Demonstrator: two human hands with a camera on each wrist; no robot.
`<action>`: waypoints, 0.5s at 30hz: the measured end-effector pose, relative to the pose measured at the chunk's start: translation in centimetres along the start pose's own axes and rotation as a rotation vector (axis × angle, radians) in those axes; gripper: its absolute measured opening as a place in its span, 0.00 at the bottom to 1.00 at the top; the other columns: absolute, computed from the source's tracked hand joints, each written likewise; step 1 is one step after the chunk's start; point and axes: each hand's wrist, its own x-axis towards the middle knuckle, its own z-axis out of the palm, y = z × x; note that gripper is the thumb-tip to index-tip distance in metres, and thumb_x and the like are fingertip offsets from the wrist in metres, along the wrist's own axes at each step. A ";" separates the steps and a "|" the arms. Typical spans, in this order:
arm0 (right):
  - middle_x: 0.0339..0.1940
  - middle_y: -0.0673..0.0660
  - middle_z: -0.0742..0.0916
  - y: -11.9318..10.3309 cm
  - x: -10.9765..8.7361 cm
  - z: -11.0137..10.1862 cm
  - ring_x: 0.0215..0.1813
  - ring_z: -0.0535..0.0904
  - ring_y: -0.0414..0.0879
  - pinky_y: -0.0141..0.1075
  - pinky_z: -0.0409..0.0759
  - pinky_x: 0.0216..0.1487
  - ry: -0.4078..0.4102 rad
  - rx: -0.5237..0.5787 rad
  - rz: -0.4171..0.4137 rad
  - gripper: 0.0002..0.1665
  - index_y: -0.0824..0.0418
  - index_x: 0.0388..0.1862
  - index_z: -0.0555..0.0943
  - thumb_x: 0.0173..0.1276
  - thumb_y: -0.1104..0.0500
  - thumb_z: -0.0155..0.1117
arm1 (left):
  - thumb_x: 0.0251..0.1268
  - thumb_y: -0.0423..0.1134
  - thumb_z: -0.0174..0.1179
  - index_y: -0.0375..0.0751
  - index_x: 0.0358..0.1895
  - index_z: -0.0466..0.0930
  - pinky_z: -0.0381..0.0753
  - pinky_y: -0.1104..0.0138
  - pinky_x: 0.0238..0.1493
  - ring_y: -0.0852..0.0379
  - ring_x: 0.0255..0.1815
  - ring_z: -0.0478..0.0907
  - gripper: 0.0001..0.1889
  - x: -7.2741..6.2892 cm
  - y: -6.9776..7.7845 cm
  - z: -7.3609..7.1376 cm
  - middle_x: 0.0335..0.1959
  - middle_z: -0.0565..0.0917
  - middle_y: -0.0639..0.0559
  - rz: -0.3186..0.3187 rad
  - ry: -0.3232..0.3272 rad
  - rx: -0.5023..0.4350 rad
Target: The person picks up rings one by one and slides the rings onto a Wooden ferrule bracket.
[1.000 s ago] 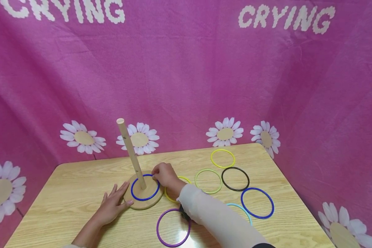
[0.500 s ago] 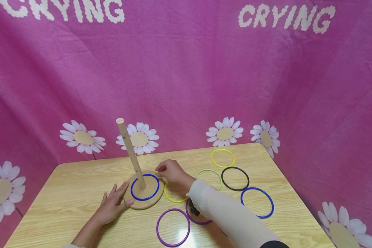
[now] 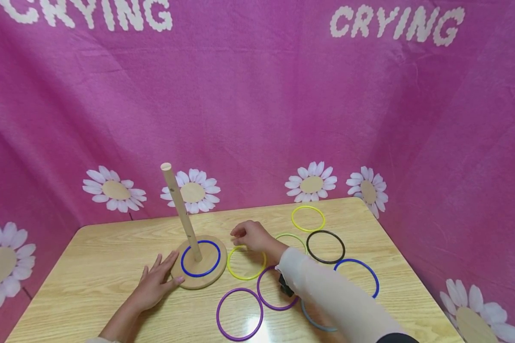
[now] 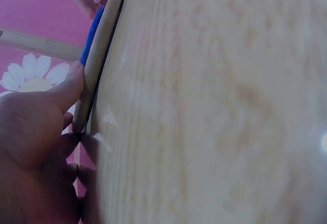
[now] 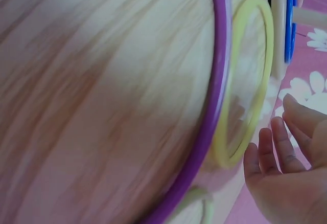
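Observation:
My left hand point(image 3: 152, 286) lies beside the round wooden base point(image 3: 197, 284) with its fingers straight and spread, its thumb resting on the rim. A wooden peg point(image 3: 180, 205) stands up from this base, leaning left in the head view. Around the peg's foot lies a blue ring point(image 3: 220, 257), flat on the base. To the right, my right hand point(image 3: 254, 237) hovers near a yellow ring point(image 3: 246, 279) on the table. Its fingers are loosely bent with nothing between them, as the right wrist view shows too. The blue ring point(image 4: 92, 35) shows edge-on in the left wrist view.
Two purple rings point(image 3: 218, 314) lie at the front of the wooden table point(image 3: 124, 243). Farther right are a light green ring point(image 3: 288, 234), another yellow ring point(image 3: 308, 207), a black ring point(image 3: 326, 232) and a second blue ring point(image 3: 376, 281). My right sleeve partly hides a light blue ring point(image 3: 319, 327).
My right hand has let go of the blue ring on the base and drawn back to the right, over the nearby yellow ring. The left hand has stayed in place.

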 end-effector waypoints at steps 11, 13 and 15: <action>0.42 0.54 0.91 1.5 -1.0 -1.0 0.46 0.83 0.43 0.33 0.82 0.49 0.010 0.011 0.044 0.14 0.63 0.47 0.89 0.62 0.68 0.76 | 0.71 0.50 0.65 0.36 0.80 0.59 0.31 0.23 0.70 0.22 0.81 0.41 0.42 0.1 0.0 0.0 0.80 0.60 0.34 -0.010 -0.005 0.009; 0.41 0.53 0.91 1.8 -1.0 -0.9 0.45 0.83 0.42 0.34 0.82 0.50 0.003 0.011 0.052 0.13 0.62 0.46 0.89 0.61 0.68 0.77 | 0.71 0.50 0.65 0.36 0.80 0.59 0.31 0.23 0.70 0.22 0.81 0.40 0.42 0.1 0.0 0.0 0.80 0.60 0.34 -0.012 -0.007 0.007; 0.41 0.52 0.90 2.1 -1.1 -0.8 0.44 0.82 0.41 0.34 0.81 0.51 -0.005 0.003 0.054 0.12 0.61 0.44 0.90 0.61 0.68 0.77 | 0.71 0.50 0.65 0.36 0.80 0.59 0.30 0.23 0.70 0.22 0.81 0.40 0.42 0.1 0.0 0.0 0.80 0.59 0.34 -0.014 -0.009 0.003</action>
